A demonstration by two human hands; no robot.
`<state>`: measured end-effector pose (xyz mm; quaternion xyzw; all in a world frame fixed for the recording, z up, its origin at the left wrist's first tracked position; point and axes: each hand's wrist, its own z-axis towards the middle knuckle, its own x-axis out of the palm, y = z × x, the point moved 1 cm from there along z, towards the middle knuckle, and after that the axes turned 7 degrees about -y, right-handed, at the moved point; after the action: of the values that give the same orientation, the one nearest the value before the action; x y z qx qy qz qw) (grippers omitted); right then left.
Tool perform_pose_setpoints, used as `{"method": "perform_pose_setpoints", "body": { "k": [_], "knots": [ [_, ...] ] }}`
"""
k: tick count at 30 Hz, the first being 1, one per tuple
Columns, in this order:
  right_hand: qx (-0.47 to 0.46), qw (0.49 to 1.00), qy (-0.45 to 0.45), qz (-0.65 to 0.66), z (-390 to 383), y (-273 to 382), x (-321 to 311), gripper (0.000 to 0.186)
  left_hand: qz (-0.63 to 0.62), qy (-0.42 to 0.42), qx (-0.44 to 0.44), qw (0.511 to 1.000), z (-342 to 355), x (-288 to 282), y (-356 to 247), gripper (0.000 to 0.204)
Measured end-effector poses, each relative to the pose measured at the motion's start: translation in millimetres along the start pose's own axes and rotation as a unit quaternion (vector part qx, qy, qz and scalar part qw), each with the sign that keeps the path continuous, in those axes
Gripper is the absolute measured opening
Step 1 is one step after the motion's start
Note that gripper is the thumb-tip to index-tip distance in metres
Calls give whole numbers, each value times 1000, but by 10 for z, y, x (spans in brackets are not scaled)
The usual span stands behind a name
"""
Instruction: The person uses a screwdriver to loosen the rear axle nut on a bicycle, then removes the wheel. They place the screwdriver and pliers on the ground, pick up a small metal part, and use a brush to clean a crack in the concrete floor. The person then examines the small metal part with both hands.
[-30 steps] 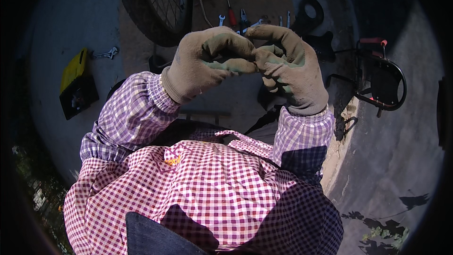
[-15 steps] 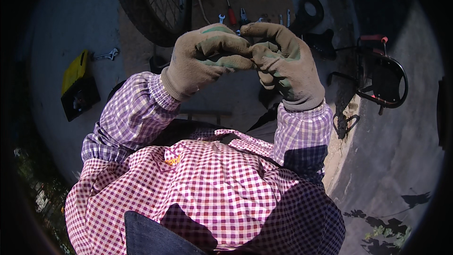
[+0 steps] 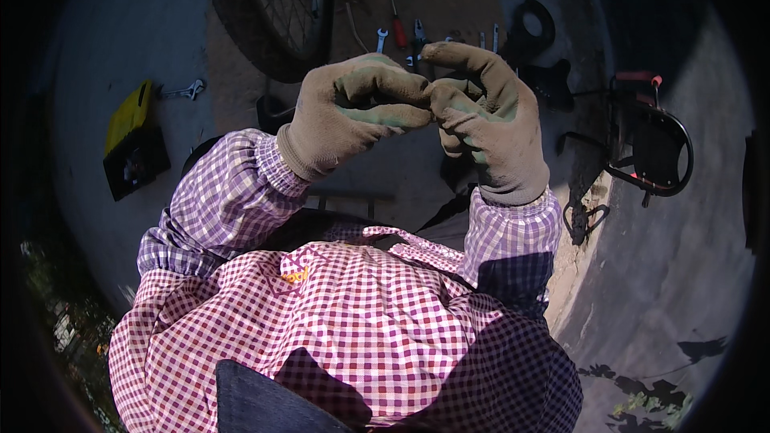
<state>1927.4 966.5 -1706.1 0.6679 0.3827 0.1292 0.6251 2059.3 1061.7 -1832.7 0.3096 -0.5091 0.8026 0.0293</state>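
Note:
Both of my hands wear dusty tan work gloves with green on the palm side, and they meet in front of my chest. My left hand [image 3: 341, 116] has thumb and fingers drawn together in a pinch, tips pointing right. Against those tips, the thumb of my right hand [image 3: 505, 132] presses, while its index finger arches above. Whatever lies between the fingertips is hidden or too small to make out. Just beyond the hands, an open-end wrench [image 3: 381, 40], a red-handled screwdriver [image 3: 399, 30] and pliers [image 3: 419, 30] lie on the ground.
A bicycle wheel [image 3: 227, 20] stands at the far left. Nearer, an adjustable wrench [image 3: 191, 90] lies beside a yellow and black box [image 3: 128, 124]. To the right are a black ring-shaped part [image 3: 548, 22] and a black tubular frame with red parts [image 3: 686, 168].
Both hands have come slightly nearer to me, the right one more. Its index finger now arches farther from the thumb. The fingertips still meet.

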Motion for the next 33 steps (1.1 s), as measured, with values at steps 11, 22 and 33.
{"method": "perform_pose_setpoints", "body": {
  "k": [11,22,33],
  "knots": [
    [-58,998,-11,1,22,-62,8,37,-32,15,-61,997,-14,-20,-23,32],
    [-58,998,-19,8,10,-56,51,36,-137,34,-107,984,11,-84,57,34],
    [-50,998,-40,-24,6,-81,73,37,-97,-4,-142,985,8,-61,73,32]
  ]
}}
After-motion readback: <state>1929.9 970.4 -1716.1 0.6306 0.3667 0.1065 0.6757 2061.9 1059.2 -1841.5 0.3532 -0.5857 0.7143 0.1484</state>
